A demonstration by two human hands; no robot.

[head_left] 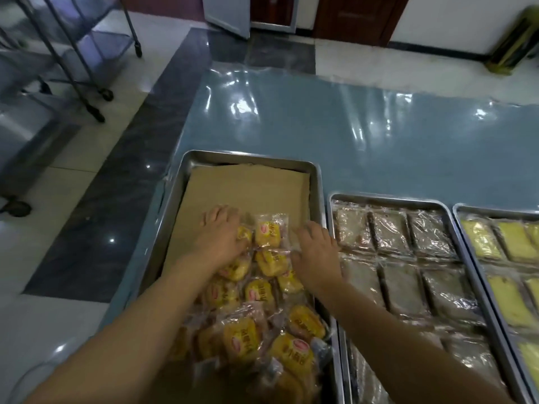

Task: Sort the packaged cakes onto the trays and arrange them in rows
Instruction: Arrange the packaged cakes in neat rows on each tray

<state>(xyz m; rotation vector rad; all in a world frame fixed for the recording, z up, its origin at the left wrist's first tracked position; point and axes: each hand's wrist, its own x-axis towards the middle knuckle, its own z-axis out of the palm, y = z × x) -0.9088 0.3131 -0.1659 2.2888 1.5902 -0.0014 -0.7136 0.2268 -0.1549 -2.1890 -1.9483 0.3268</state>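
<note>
Where the cakes (pixel 242 336) lie: heaped loosely in the near half of the left tray (pixel 175 205), as yellow rounds in clear wrappers with a red mark, overlapping and turned every way.
Left hand (pixel 218 234): palm down on the far left edge of the heap, with the fingers straight and a little spread and the tips reaching past the packs onto the paper. It grips nothing.
Right hand (pixel 316 252): palm down on the far right edge of the heap, close to the tray's right wall, with the fingers stretched forward on a clear wrapper. Nothing is held in it.
Between the hands: one pack (pixel 268 233) lies farthest out of the heap, with another touching it on the near side.
Paper (pixel 248 188): a brown sheet lining the left tray, bare in the far half, its far edge just short of the rim.
Middle tray (pixel 390 198): just beside the left tray and filled with grey-brown wrapped slices (pixel 390 231) in rows.
Right tray (pixel 495 209): just beside the middle one and cut by the frame's edge, holding yellow wrapped slices (pixel 507 295) in rows.
Table (pixel 350 126): covered with a glossy blue sheet, with the three trays along its near side.
Floor (pixel 87 214): pale and dark tiles, with wheeled metal racks (pixel 73 53) at far left.
</note>
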